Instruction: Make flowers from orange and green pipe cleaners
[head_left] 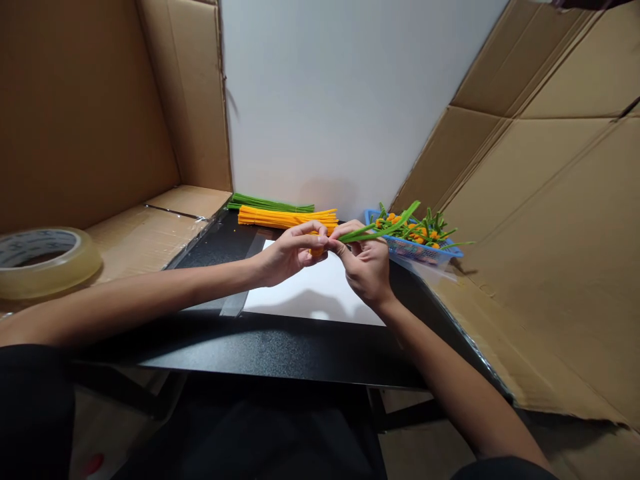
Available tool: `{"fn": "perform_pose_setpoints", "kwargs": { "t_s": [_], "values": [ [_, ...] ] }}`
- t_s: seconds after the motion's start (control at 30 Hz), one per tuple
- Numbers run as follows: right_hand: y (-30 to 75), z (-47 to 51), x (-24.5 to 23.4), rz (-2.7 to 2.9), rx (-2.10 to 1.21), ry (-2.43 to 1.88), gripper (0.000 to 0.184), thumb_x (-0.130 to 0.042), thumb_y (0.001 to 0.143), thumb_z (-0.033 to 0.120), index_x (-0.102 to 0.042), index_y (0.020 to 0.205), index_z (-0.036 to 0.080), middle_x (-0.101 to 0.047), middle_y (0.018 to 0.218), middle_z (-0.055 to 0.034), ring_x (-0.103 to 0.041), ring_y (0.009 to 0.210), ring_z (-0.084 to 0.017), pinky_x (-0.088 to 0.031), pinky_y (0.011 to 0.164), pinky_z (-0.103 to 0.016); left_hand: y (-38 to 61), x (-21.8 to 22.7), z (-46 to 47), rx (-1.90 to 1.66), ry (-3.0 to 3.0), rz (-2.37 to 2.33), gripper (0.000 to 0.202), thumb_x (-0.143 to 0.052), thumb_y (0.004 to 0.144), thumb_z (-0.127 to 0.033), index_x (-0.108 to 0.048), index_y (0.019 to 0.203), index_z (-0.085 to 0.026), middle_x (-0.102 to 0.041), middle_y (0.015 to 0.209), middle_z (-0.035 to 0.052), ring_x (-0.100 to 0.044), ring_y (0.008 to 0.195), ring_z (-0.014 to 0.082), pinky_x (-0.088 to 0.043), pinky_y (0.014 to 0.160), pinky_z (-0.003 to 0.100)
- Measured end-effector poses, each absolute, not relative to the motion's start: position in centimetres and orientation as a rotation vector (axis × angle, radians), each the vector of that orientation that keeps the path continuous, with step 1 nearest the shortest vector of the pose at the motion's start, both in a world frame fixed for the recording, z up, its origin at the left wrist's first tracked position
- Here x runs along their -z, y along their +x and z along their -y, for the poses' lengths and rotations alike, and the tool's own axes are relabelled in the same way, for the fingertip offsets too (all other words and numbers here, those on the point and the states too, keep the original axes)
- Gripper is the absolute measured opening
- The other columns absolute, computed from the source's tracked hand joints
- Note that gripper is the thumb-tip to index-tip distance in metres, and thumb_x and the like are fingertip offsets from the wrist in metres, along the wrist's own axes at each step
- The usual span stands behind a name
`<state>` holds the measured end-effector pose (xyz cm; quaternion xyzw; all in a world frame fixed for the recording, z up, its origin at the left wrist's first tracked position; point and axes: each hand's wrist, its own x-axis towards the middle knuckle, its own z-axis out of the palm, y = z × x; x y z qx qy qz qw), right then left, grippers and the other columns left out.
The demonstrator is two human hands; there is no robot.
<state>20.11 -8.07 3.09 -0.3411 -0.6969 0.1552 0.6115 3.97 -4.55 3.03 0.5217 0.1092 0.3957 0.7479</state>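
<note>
Green pipe cleaner (383, 229) angles up and to the right from between your hands, lifted above the table (270, 347). In the head view, your right hand (365, 263) pinches its near end, with the fingers (347, 248) clenched on it. Your left hand (293, 253) is closed around a small orange piece (316, 252), mostly hidden by its fingers (320, 230). The two hands nearly touch, probably to steady both pieces for close work, though you cannot tell whether the pieces are joined. A bundle of orange pipe cleaners (287, 218) and a bundle of green pipe cleaners (270, 204) lie beyond your hands, seemingly placed within easy reach. To the right, a blue plastic basket (453, 252) holds green stems with orange tufts (415, 230). A white sheet (310, 287) lies beneath your hands, and a roll of clear tape (45, 263) rests on cardboard (160, 233) to the left.
</note>
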Motion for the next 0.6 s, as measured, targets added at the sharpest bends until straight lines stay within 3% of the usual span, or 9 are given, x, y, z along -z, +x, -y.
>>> {"fn": "perform_pose_setpoints", "kwargs": {
  "t_s": [0.17, 0.3, 0.43, 0.6],
  "values": [
    [20.4, 7.3, -3.2, 1.567, -0.6, -0.778, 0.033, -0.081, 0.076, 0.049, -0.071, 0.07, 0.019, -0.068, 0.071, -0.0026, -0.062, 0.068, -0.016, -0.053, 0.066, -0.032, 3.5, -2.6, 2.7, -0.834, 1.305, -0.179, 0.031, -0.085, 0.07, -0.028, -0.058, 0.084, -0.02, -0.058, 0.071, -0.0033, -0.053, 0.064, 0.0094, -0.034, 0.057, 0.023],
    [21.4, 6.2, -2.7, 1.614, -0.708, -0.859, 0.039, -0.082, 0.073, 0.053, -0.073, 0.067, 0.016, -0.067, 0.063, -0.0021, -0.057, 0.057, -0.013, -0.044, 0.054, -0.028, 3.4, -0.9, 1.0, -0.822, 1.452, -0.166, 0.035, -0.086, 0.071, -0.028, -0.057, 0.089, -0.018, -0.065, 0.085, 0.0011, -0.063, 0.077, 0.0127, -0.045, 0.066, 0.025],
    [22.0, 5.2, -1.2, 1.827, -0.552, -1.055, 0.035, -0.079, 0.079, 0.049, -0.077, 0.07, 0.015, -0.072, 0.069, -0.0054, -0.06, 0.062, -0.015, -0.043, 0.059, -0.028, 2.9, 1.3, 0.7, -0.866, 1.75, -0.426, 0.031, -0.08, 0.077, -0.036, -0.06, 0.089, -0.017, -0.069, 0.086, 0.0031, -0.065, 0.082, 0.0163, -0.05, 0.078, 0.032],
    [21.1, 4.4, 1.1, 2.083, -0.334, -1.13, 0.026, -0.075, 0.086, 0.034, -0.077, 0.067, 0.016, -0.072, 0.07, -0.0055, -0.06, 0.063, -0.015, -0.042, 0.061, -0.027, 1.8, 3.0, 1.7, -0.897, 2.396, -0.901, 0.022, -0.071, 0.085, -0.038, -0.072, 0.081, -0.015, -0.072, 0.083, 0.0073, -0.062, 0.081, 0.0215, -0.044, 0.075, 0.034]
  ]
}}
